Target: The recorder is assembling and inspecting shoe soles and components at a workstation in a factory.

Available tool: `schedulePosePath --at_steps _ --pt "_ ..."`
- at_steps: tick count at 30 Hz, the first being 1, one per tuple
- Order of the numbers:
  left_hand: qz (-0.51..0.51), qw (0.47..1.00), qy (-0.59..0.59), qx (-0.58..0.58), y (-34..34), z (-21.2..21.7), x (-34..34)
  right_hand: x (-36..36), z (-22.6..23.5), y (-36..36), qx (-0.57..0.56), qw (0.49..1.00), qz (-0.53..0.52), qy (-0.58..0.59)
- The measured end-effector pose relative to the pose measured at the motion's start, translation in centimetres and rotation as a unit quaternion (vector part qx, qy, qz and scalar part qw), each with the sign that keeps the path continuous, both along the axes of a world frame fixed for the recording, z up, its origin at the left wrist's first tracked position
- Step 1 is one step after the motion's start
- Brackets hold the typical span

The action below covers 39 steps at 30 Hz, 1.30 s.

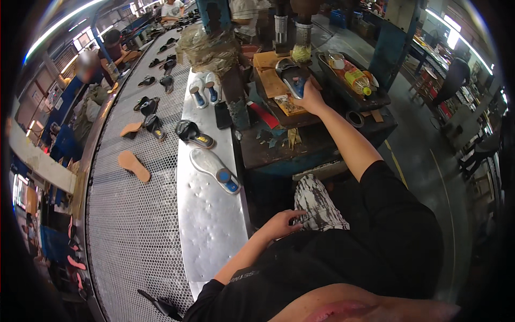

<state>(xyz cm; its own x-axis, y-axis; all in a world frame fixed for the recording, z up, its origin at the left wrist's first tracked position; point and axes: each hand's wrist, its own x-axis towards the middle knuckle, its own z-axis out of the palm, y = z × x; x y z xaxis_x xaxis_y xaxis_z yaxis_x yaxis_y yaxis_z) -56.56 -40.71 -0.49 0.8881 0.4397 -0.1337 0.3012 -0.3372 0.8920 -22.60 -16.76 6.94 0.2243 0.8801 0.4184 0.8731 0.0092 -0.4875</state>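
Observation:
My right hand [310, 98] is closed around the heel end of a slide sandal [286, 68] with a dark strap. The sandal lies on wooden boards [272, 80] below the metal cylinders [302, 40] of a press. My left hand [283, 224] hovers by my patterned trouser leg, fingers apart and nothing in it. On the metal ledge to the left lie a black slide sandal [194, 134] and a pale sole with a blue heel [215, 169]. Farther back on that ledge stands a pair of pale pieces with blue ends [205, 92].
A perforated conveyor [145, 214] carries several black sandals and tan soles [134, 165]. Right of the boards sits a dark tray [343, 86] with a yellow-labelled bottle [357, 80]. A tape roll [354, 118] lies at the bench's right. Posts flank the press. Other people work at far left.

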Motion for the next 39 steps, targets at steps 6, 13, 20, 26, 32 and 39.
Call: schedulePosePath --at_steps 6,13,20,26,32,39 --pt "0.025 0.999 0.039 -0.024 0.0 1.1 -1.8 -3.1 1.8 1.4 -0.045 0.998 0.041 0.008" --pt "0.039 0.998 0.047 0.014 0.8 2.6 -1.8 -4.1 3.0 0.2 0.102 0.994 -0.035 0.025" --pt "0.058 0.996 0.068 -0.016 0.5 3.5 -1.7 -4.7 7.5 -1.4 0.161 0.982 -0.080 0.053" --pt "0.061 0.995 0.070 -0.038 0.3 4.3 -1.3 -4.6 9.5 -0.9 0.066 0.994 -0.074 0.035" --pt "0.068 0.995 0.064 -0.041 0.0 4.5 -0.4 -3.3 8.5 0.0 0.095 0.993 -0.061 0.016" --pt "0.063 0.995 0.065 -0.033 0.2 4.0 -0.7 -5.5 4.9 -1.3 0.024 0.995 -0.099 -0.021"
